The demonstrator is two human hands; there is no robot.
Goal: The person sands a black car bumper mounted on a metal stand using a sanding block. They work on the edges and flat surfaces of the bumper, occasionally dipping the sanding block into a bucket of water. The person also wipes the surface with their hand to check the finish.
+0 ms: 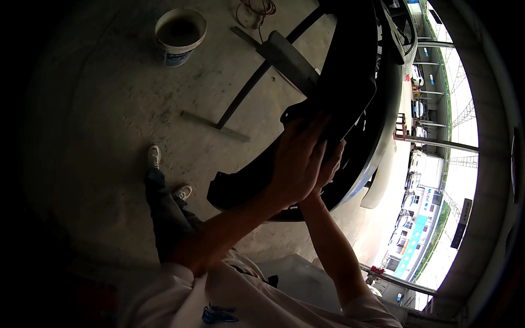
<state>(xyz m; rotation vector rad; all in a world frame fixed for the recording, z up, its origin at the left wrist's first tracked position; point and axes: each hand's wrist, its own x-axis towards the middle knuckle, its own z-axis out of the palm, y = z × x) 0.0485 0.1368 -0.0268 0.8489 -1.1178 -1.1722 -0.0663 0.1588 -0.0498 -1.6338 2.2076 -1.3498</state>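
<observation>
A long, curved black panel (246, 183), which looks like a car bumper seen from its inner side, runs from the upper right down to just in front of me. My left hand (298, 164) lies over its dark surface with fingers stretched out; the fingertips fade into shadow. Close beside it, my right hand (329, 168) rests at the panel's right side, fingers extended and partly covered by the left hand. Between them I can make out no held object. A paler curved outer edge (377, 147) of the bodywork shows to the right of the hands.
A white bucket (164, 41) with dark contents stands on the concrete floor (109, 109) at the upper left. Dark metal stand bars (243, 95) and a grey block-like piece (287, 57) sit under the panel. A reddish cable (257, 11) lies behind. Bright openings with parked cars are at right.
</observation>
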